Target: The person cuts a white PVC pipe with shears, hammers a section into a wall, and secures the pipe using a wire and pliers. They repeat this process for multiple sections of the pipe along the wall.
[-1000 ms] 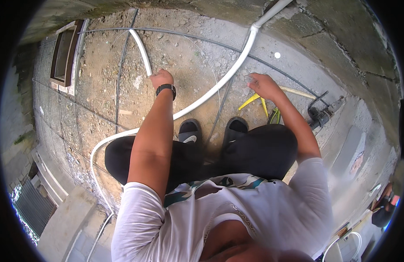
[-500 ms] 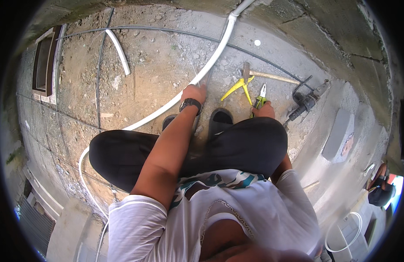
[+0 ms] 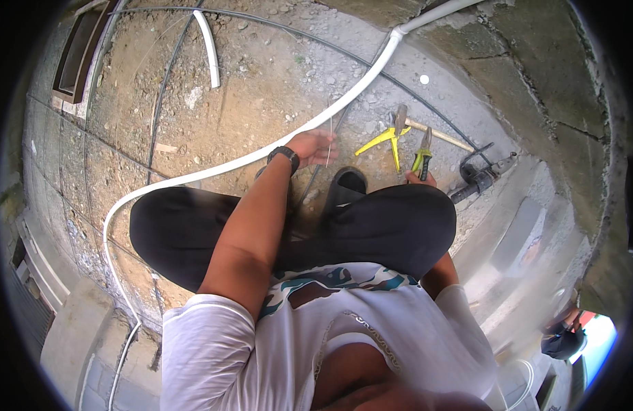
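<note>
Head: wire (image 3: pixel 331 120) crosses loosely spread left hand (image 3: pixel 311 147) beside pipe (image 3: pixel 227 166); knee (image 3: pixel 422 216) partly hides right hand (image 3: pixel 420 180) gripping pliers (image 3: pixel 424 148).

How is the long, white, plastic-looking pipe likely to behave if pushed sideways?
The white pipe would probably flex, given its sweeping curves. Its smooth surface may feel slippery. Its far end might resist, appearing joined to another section.

Floor (image 3: pixel 220 127): bare brown earth strewn with gravel and small stones, greyer and dustier toward the right. Wall (image 3: pixel 522 89), upper right: rough grey masonry with uneven joints; upper left, a dark brown rectangular frame (image 3: pixel 90 55) with pale edging; lower left, a concrete slab (image 3: pixel 80 335) near a ribbed grey panel (image 3: pixel 27 308). Light: daylight, brightest at lower right.
</note>
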The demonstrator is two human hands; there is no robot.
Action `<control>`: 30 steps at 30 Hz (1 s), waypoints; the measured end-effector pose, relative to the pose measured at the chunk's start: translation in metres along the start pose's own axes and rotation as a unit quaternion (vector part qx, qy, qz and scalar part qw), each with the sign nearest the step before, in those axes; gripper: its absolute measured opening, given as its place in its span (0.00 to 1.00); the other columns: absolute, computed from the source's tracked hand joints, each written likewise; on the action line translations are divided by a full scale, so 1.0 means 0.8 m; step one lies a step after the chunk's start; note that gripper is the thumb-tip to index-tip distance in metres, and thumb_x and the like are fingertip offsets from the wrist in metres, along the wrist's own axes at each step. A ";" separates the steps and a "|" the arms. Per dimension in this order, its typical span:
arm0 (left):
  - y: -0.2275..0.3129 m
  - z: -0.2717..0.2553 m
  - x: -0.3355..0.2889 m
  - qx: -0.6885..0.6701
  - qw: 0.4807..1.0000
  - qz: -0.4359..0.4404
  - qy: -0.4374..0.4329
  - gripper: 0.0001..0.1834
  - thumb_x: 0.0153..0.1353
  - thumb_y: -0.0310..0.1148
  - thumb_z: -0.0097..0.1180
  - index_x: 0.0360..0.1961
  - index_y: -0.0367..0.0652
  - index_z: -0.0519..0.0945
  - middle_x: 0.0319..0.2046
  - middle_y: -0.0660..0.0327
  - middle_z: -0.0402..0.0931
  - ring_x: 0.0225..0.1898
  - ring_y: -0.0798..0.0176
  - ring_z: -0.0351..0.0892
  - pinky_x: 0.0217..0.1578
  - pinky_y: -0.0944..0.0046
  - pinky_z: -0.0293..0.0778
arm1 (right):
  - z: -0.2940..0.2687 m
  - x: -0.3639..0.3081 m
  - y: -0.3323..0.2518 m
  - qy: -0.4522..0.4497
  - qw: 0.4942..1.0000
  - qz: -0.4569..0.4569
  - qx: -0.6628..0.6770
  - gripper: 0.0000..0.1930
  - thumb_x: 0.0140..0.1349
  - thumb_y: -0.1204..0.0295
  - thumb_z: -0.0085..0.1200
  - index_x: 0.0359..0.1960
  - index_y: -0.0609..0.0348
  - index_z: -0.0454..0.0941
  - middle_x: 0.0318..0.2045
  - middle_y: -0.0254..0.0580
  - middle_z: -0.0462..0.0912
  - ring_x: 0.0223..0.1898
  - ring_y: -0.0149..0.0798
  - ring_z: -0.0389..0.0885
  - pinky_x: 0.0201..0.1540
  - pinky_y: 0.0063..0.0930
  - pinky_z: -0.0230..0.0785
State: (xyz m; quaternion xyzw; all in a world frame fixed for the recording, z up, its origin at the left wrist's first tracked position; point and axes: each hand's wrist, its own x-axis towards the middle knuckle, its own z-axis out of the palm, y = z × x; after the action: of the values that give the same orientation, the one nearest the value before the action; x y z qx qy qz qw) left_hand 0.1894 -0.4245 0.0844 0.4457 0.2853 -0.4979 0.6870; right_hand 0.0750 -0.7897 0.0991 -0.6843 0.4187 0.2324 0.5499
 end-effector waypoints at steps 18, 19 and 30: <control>-0.024 -0.019 -0.025 0.080 0.980 -0.118 -0.137 0.17 0.70 0.29 0.56 0.58 0.43 0.74 0.48 0.60 0.78 0.51 0.53 0.85 0.53 0.49 0.81 | 0.099 0.094 -0.250 -0.405 0.769 -0.129 -0.477 0.23 0.65 0.64 0.61 0.63 0.49 0.80 0.55 0.46 0.84 0.57 0.42 0.79 0.62 0.35 0.66; -0.026 -0.021 -0.026 0.079 0.981 -0.118 -0.134 0.17 0.70 0.29 0.56 0.58 0.43 0.74 0.47 0.60 0.78 0.51 0.53 0.85 0.53 0.49 0.81 | 0.104 0.090 -0.254 -0.401 0.761 -0.124 -0.495 0.24 0.65 0.65 0.61 0.63 0.49 0.80 0.56 0.47 0.84 0.58 0.43 0.79 0.62 0.36 0.66; -0.031 -0.031 -0.016 0.087 0.979 -0.131 -0.131 0.15 0.72 0.31 0.56 0.58 0.43 0.74 0.47 0.59 0.78 0.49 0.55 0.85 0.50 0.51 0.82 | 0.091 0.094 -0.261 -0.380 0.752 -0.147 -0.519 0.23 0.62 0.69 0.64 0.61 0.51 0.82 0.41 0.36 0.85 0.43 0.32 0.77 0.50 0.26 0.68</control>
State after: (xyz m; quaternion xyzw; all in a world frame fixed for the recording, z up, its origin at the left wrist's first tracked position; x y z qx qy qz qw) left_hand 0.1629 -0.3993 0.0755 0.3930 0.2045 -0.6610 0.6057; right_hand 0.2988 -0.7352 0.1363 -0.7728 -0.1153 0.5712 0.2514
